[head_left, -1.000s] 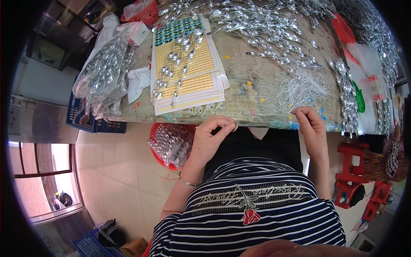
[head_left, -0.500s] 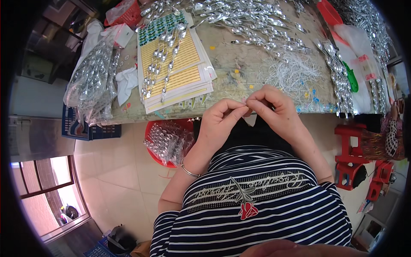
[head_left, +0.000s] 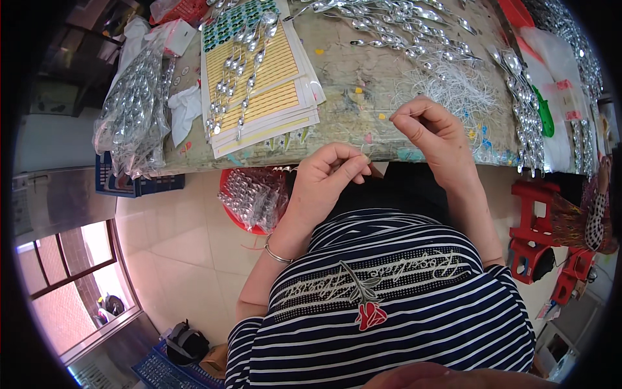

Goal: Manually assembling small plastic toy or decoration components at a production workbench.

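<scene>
My left hand (head_left: 329,174) is closed in a pinch just in front of the table edge. Whatever sits between its fingertips is too small to make out. To the right and a little higher, over the table edge, my right hand (head_left: 435,133) is also pinched, thumb against forefinger. A faint pale strand seems to show by its fingers, but I cannot tell for sure. Beside my right hand lies a loose heap of white threads (head_left: 457,91). Beyond it are spread many silver twisted ornaments (head_left: 402,45).
Sticker sheets (head_left: 259,97) lie on the left of the table (head_left: 343,110), with silver ornaments on top. Bagged silver ornaments (head_left: 133,107) hang over its left edge. A red basin (head_left: 227,211) with more bags stands below. At right are a green tool (head_left: 543,113) and red stools (head_left: 534,217).
My hands were together at the fingertips and are now apart. The right one has moved up and to the right over the table; the left has shifted slightly left.
</scene>
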The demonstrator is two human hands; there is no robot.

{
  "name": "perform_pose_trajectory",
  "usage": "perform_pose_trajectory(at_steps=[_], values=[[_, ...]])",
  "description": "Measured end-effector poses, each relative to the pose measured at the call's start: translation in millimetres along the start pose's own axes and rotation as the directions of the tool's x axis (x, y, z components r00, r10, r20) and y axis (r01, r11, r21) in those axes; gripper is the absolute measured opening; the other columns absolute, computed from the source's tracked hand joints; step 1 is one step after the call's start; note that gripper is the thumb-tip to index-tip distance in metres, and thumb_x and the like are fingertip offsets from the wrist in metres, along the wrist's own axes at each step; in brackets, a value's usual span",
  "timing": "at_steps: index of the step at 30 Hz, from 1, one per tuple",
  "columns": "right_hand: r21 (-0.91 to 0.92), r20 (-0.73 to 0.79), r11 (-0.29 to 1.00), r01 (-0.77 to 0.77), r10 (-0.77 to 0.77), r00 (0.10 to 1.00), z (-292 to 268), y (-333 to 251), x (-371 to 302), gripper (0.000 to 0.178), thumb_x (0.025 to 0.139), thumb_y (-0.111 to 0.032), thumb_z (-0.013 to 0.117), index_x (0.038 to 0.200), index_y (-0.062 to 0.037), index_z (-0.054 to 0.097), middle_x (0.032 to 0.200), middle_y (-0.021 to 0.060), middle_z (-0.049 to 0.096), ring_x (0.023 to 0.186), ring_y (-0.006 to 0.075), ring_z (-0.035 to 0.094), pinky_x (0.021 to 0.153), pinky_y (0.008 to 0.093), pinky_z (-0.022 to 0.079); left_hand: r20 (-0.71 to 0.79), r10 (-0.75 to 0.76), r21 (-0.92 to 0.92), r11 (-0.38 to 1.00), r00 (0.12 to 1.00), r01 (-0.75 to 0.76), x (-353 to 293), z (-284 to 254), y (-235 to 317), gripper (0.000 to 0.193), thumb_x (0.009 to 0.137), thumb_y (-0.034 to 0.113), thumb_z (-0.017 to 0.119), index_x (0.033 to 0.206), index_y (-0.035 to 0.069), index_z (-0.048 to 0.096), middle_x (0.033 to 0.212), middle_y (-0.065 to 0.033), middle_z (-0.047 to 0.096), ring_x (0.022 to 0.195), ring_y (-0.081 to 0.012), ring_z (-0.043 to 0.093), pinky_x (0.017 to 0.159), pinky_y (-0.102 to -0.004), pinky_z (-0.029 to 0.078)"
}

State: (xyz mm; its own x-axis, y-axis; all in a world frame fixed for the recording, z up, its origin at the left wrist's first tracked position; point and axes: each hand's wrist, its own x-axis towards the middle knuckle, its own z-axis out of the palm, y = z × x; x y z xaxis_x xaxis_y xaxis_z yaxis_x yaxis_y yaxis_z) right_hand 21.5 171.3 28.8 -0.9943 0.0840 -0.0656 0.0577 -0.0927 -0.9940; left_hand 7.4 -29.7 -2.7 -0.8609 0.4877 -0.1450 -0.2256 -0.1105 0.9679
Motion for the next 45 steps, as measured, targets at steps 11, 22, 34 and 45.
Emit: perform_pose_trajectory(at_steps=[11, 22, 34, 45], values=[[0.121, 0.092, 0.993, 0.015, -0.027, 0.995, 2.0, 0.0, 12.1, 0.009, 0.088, -0.013, 0.063, 0.092, -0.0051, 0.063, 0.086, -0.0039, 0.059, 0.075, 0.0028, 0.047, 0.065, 0.0179, 0.037, -0.037, -0.057, 0.012, 0.998, 0.998, 0.058, -16.8, -2.8, -2.4, 0.006, 0.089, 0.004, 0.059, 0.092, -0.001, 0.060, 0.082, -0.0071, 0.064, 0.072, -0.0105, 0.058, 0.069, -0.0224, 0.047], [0.195, 0.179, 0.981, -0.018, -0.018, 0.984, 7.9, 4.5, 20.1, 0.013, 0.091, -0.014, 0.058, 0.097, -0.0030, 0.062, 0.083, 0.0057, 0.065, 0.074, 0.0098, 0.058, 0.065, 0.0222, 0.043, -0.073, -0.113, 0.010, 0.993, 0.991, 0.114, -26.2, -1.7, -0.7, 0.007, 0.089, 0.008, 0.060, 0.092, 0.001, 0.062, 0.082, -0.0054, 0.065, 0.071, -0.0088, 0.059, 0.064, -0.0186, 0.044], [0.226, 0.210, 0.974, -0.033, -0.015, 0.978, 15.1, 5.4, 25.1, 0.020, 0.095, -0.019, 0.052, 0.099, -0.0021, 0.061, 0.084, 0.0047, 0.065, 0.074, 0.0097, 0.057, 0.067, 0.0226, 0.044, -0.117, -0.117, -0.029, 0.993, 0.986, 0.114, -26.7, -6.9, -1.2, 0.008, 0.089, 0.007, 0.060, 0.093, 0.000, 0.061, 0.082, -0.0048, 0.064, 0.072, -0.0085, 0.059, 0.068, -0.0207, 0.048], [0.213, 0.179, 0.977, -0.018, -0.020, 0.984, 1.9, -4.6, 23.4, 0.020, 0.096, -0.020, 0.051, 0.098, -0.0029, 0.061, 0.082, 0.0031, 0.063, 0.075, 0.0084, 0.056, 0.069, 0.0230, 0.043, -0.075, -0.076, -0.002, 0.997, 0.994, 0.076, -7.9, 2.7, 3.0, 0.008, 0.090, 0.009, 0.058, 0.093, 0.002, 0.061, 0.087, -0.0073, 0.067, 0.077, -0.0113, 0.063, 0.066, -0.0204, 0.046]])
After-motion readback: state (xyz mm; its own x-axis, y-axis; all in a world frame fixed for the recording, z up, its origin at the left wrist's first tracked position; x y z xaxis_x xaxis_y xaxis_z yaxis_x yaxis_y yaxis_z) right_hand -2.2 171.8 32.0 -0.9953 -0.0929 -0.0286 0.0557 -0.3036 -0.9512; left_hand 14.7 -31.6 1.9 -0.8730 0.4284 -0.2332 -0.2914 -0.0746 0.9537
